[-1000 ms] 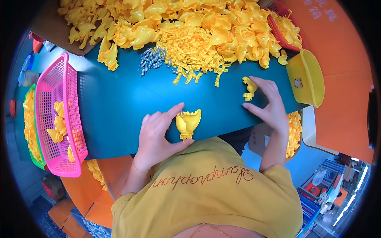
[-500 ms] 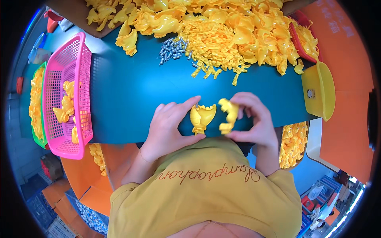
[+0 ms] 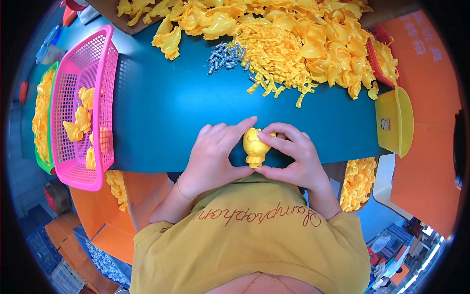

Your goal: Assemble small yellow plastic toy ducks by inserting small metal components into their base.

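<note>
Between my two hands is a yellow plastic figure (image 3: 255, 148), its two half shells set together over the near edge of the table. My left hand (image 3: 215, 151) grips it along the left side, thumb at its base and index finger at its top. From the right, my right hand (image 3: 293, 154) is closed on the same figure, with fingers over its upper face and thumb at the base. Whatever sits inside the shells is hidden.
Beyond my hands lie metal pins (image 3: 226, 57), small yellow strips (image 3: 274, 51) and a heap of yellow shells (image 3: 328, 44) on the teal table (image 3: 166, 103). A pink basket (image 3: 108, 98) with several yellow figures stands left, a yellow bin (image 3: 404, 122) right.
My right hand has moved left and brought its yellow half shell onto the half in my left hand. The two halves, apart before, now meet as one figure.
</note>
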`<state>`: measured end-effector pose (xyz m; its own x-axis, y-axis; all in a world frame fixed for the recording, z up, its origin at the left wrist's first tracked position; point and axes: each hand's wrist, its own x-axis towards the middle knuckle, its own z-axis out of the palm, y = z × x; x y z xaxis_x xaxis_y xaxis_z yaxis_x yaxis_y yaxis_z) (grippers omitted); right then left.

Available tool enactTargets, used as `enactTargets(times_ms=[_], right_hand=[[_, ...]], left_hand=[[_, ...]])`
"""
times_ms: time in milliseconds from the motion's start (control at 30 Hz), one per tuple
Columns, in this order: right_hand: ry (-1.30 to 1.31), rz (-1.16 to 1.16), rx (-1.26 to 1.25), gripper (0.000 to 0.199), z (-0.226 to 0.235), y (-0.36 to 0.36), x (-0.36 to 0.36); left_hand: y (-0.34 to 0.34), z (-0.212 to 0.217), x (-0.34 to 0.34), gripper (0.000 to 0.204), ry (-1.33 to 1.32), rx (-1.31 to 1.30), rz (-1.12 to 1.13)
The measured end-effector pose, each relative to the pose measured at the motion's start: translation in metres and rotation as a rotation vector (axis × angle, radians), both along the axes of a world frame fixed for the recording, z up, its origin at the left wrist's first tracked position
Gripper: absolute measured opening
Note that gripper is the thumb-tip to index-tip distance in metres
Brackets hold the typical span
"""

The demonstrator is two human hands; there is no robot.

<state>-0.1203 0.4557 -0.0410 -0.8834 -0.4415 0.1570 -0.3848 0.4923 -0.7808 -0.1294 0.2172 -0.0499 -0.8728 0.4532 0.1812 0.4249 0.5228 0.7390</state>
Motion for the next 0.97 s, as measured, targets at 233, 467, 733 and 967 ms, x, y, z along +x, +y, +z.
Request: enactTargets(times_ms=[233,467,733,967], right_hand=[[0.061,0.028,0.167,0.066,0.012,0.0,-0.004],[-0.037,0.091,-0.062,0.073,-0.009,0.002,0.009],[-0.539,-0.154,-0.724,0.058,-0.022,0.008,0.018],[-0.219,-0.14,-0.393,0.04,-0.023,0.002,0.025]], left_hand=[[-0.003,0.004,0.0,0.094,-0.017,0.0,-0.023],[0.008,-0.004,0.013,0.082,-0.035,0.114,0.084],[0.01,-0.015,0.015,0.076,0.004,0.352,-0.023],[-0.002,-0.013,0.012,0.091,-0.205,0.155,-0.162]])
